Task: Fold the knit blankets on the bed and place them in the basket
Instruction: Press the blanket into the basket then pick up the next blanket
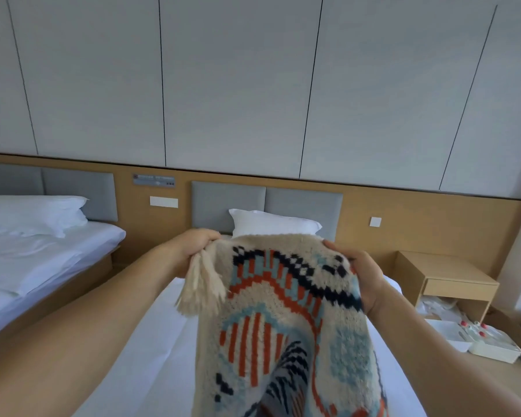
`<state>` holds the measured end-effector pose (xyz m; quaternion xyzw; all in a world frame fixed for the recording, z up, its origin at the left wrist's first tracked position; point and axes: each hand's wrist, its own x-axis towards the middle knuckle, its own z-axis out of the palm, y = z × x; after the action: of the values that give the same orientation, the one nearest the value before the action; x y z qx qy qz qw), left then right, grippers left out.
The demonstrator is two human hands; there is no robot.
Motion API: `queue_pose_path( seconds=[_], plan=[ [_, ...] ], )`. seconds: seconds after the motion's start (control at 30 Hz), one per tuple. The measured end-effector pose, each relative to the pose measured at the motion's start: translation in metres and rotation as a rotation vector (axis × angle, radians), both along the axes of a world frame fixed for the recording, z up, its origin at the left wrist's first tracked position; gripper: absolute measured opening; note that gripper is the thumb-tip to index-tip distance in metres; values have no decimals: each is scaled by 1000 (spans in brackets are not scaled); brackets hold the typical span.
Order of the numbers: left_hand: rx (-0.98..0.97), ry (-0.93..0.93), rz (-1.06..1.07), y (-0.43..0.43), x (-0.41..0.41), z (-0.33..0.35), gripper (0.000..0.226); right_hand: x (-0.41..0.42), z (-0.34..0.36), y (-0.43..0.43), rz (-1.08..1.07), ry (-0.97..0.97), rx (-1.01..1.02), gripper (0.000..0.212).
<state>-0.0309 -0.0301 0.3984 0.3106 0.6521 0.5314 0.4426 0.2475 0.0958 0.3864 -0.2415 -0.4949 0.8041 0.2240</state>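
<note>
A cream knit blanket (286,320) with orange, light blue and navy patterns hangs in front of me above the white bed (157,341). My left hand (190,251) grips its upper left corner, where a cream tassel fringe dangles. My right hand (361,278) grips the upper right edge. The blanket's lower part runs out of the frame at the bottom. No basket is in view.
A white pillow (272,224) lies at the head of this bed against a grey padded headboard (265,206). A second bed (36,254) stands to the left. To the right are a wooden nightstand (445,281) and white trays (491,344) on the floor.
</note>
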Motion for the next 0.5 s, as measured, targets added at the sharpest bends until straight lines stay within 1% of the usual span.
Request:
queue_pose_path(
  seconds=[0.07,0.17,0.2,0.3,0.33,0.37,0.4,0.47,0.5],
  plan=[
    [88,-91,2,-4,-6,9,25,-3,3,3,-35,109,-67,42],
    [127,-192,83,0,-3,10,24,-14,2,3,-142,155,-135,35],
    [119,-195,106,4,6,6,23,-19,-2,3,-178,133,-131,34],
    [101,-236,126,21,43,-11,25,-38,-14,-10,-260,-91,-27,25],
    [122,-204,130,27,55,-16,26,-44,-19,-13,-284,-147,9,26],
    [162,-96,129,29,65,-20,27,-49,-22,-16,-297,-181,54,28],
    [212,71,104,31,74,-23,29,-52,-22,-19,-299,-215,116,29],
    [282,483,-8,33,86,-26,30,-56,-24,-23,-275,-249,267,25],
    [291,637,-95,31,90,-25,31,-57,-25,-24,-265,-257,349,20]
  ],
)
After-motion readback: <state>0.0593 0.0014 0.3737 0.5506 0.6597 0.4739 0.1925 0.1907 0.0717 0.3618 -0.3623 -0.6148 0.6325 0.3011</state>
